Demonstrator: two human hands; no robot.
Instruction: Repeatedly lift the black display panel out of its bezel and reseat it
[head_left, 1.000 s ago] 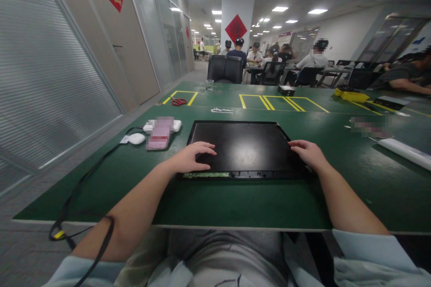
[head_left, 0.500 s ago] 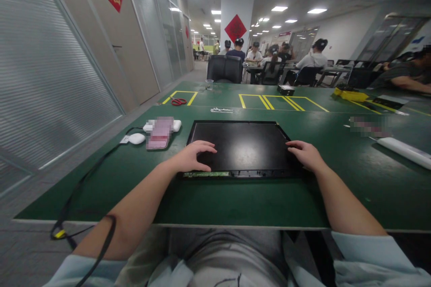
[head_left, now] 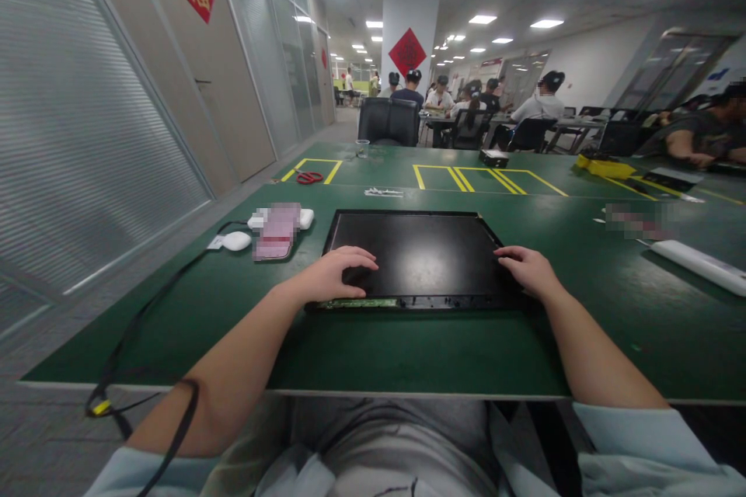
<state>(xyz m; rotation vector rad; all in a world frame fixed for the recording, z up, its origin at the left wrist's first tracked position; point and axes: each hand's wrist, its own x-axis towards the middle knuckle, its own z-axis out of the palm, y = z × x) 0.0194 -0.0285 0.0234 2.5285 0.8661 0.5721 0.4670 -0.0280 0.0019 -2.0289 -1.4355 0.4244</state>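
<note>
A flat black display panel point(head_left: 431, 248) lies face up on the green table point(head_left: 420, 353), with a black frame round it. Along its near edge runs a green circuit board strip point(head_left: 373, 303), towards the left. My left hand point(head_left: 341, 273) rests over the panel's left side, its thumb and fingers apart, the thumb close to the strip. At the opposite side, my right hand point(head_left: 528, 270) is against the right edge, fingertips stretched onto the frame; its lower fingers are partly hidden. Both hands are open.
Left of the panel are a pink phone point(head_left: 278, 233), a white rounded device point(head_left: 237, 241) and a black strap point(head_left: 134, 318) reaching my left arm. Beyond lie red scissors point(head_left: 309, 177) and a clear cup point(head_left: 362, 147). A white bar point(head_left: 699, 265) lies at right.
My left hand has shifted very slightly to the right over the panel. My right hand and the panel have hardly moved.
</note>
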